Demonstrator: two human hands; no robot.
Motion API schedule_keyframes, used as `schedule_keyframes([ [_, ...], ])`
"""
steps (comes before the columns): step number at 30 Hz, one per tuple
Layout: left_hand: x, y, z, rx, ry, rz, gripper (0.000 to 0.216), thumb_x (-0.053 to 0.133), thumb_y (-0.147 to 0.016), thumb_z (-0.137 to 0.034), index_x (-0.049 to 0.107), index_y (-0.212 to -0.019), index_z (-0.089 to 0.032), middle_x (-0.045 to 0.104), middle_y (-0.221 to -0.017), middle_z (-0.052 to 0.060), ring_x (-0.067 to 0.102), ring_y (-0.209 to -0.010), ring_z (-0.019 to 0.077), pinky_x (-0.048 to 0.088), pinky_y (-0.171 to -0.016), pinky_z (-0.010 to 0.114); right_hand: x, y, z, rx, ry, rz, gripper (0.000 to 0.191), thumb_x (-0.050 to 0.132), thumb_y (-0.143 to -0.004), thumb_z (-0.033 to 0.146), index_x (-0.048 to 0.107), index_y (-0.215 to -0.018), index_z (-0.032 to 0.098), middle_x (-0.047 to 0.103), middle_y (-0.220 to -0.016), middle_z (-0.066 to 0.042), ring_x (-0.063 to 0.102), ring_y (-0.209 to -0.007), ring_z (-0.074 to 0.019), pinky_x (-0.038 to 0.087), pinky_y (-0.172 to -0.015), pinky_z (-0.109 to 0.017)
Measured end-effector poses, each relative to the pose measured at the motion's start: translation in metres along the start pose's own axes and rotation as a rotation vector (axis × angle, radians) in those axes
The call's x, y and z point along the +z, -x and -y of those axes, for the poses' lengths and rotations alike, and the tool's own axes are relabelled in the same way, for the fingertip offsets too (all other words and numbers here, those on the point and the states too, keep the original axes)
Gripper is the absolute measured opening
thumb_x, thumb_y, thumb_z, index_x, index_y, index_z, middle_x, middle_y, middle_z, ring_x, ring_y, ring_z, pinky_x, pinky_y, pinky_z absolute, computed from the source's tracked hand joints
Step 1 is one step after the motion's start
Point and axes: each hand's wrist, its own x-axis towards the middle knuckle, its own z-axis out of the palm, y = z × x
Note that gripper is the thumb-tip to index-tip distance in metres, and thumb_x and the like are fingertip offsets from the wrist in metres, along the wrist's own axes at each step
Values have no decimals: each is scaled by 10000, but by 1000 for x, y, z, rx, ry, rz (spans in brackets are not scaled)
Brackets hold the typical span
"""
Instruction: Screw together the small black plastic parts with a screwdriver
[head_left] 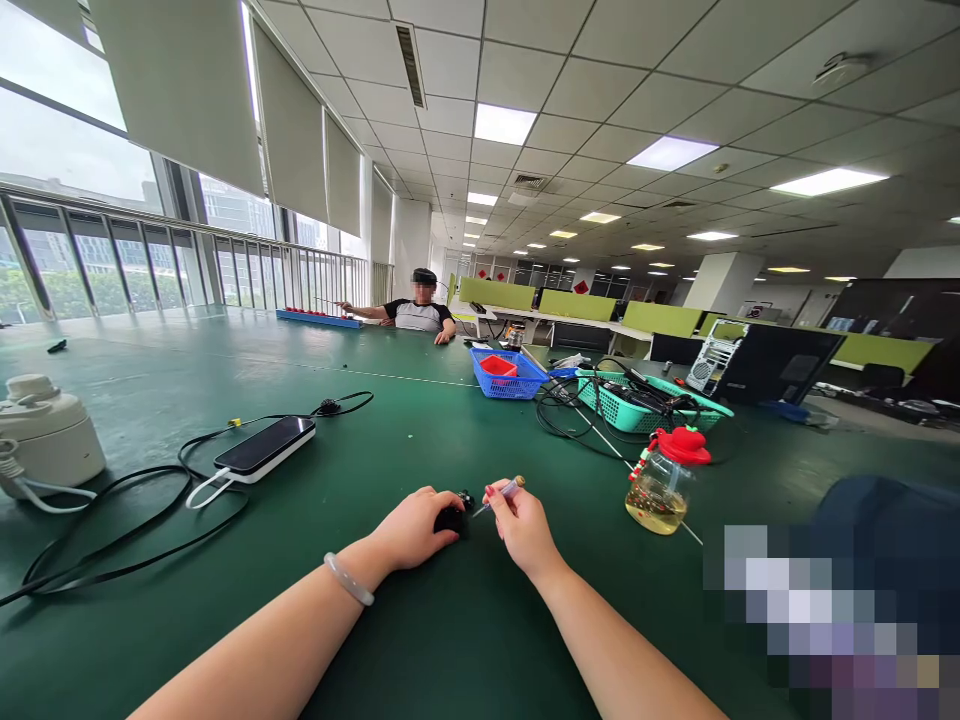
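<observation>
My left hand (417, 524) is closed around a small black object (451, 520) on the green tabletop; the fingers cover much of it, and I cannot make out its kind. A pale bracelet circles that wrist. In my right hand (523, 526) is a small screwdriver (513, 488) with a light, see-through handle and a gold-coloured end, pinched between thumb and fingers. Its thin metal shaft slants down and left, the tip close to the black object's right side. Whether the tip touches it cannot be told.
A jar with a red lid (664, 482) stands right of my hands. Beyond are a blue basket (510, 382) and a green basket (626, 412) of cables. Left lie a phone-like device (266, 447), cables and a white pot (49, 435). Another person (421, 308) sits across the table.
</observation>
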Motion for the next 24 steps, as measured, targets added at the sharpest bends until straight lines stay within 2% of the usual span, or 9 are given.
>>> schedule_keyframes([
  [3, 0, 0, 0, -4, 2, 3, 370, 643, -765, -307, 605, -1131, -269, 683, -1037, 39, 603, -1012, 240, 467, -877, 339, 0, 3, 13, -97, 113, 26, 369, 474, -902, 483, 593, -705, 194, 580, -605, -18, 536, -554, -162, 417, -547, -269],
  [5, 0, 0, 0, 0, 0, 6, 368, 646, -768, -307, 604, -1132, -266, 682, -1026, 40, 599, -1007, 239, 466, -873, 338, 1, 6, 20, -143, 182, 37, 349, 454, -913, 433, 595, -698, 197, 604, -639, -28, 559, -597, -174, 425, -584, -274],
  [16, 4, -2, 7, -37, -11, 7, 408, 666, -759, -351, 606, -1157, -284, 652, -1024, 48, 607, -960, 231, 473, -869, 344, -3, 10, 17, -165, 153, 59, 332, 418, -915, 344, 535, -640, 200, 517, -590, 8, 498, -575, -150, 379, -575, -251],
  [24, 5, -4, 10, 3, 15, 15, 395, 677, -750, -342, 617, -1135, -278, 677, -1012, 40, 600, -972, 237, 467, -868, 352, -1, 12, 27, -216, 234, 161, 220, 421, -868, 249, 536, -685, 208, 564, -663, 2, 537, -640, -156, 403, -633, -255],
])
